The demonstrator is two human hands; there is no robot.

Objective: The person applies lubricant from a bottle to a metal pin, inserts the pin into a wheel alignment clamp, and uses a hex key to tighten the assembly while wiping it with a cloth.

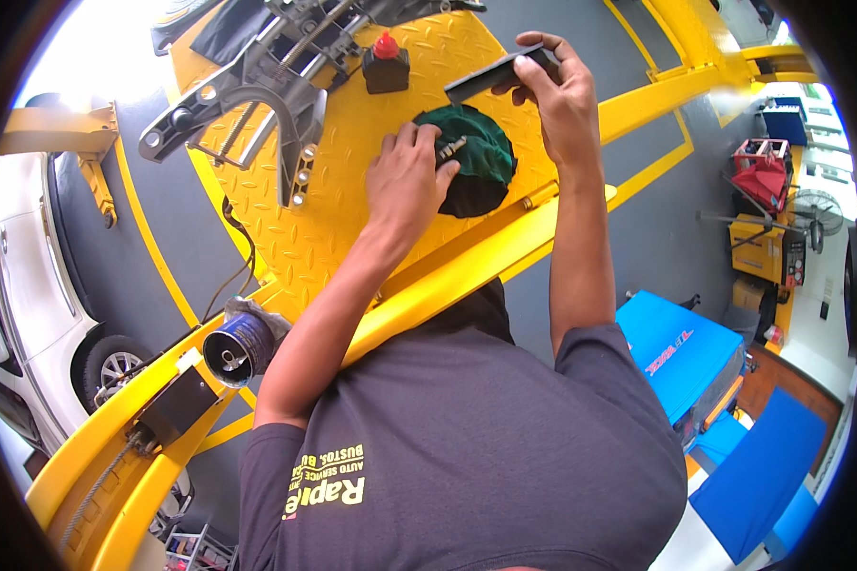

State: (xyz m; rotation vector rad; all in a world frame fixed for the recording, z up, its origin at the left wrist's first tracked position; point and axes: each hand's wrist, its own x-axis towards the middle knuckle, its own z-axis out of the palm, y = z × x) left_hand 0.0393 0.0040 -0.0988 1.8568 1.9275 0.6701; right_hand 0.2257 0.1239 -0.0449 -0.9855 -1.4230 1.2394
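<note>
Lengthwise, black bar (488, 78) slants, free end lower-left, pinched in right hand (562, 93); left hand (406, 181), grip unclear.

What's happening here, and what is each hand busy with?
A person is working over a yellow platform. The right hand holds up a dark flat bar. The left hand is at the edge of a green cloth with small metal pieces on it. A dark red-capped bottle is farther off.
</note>
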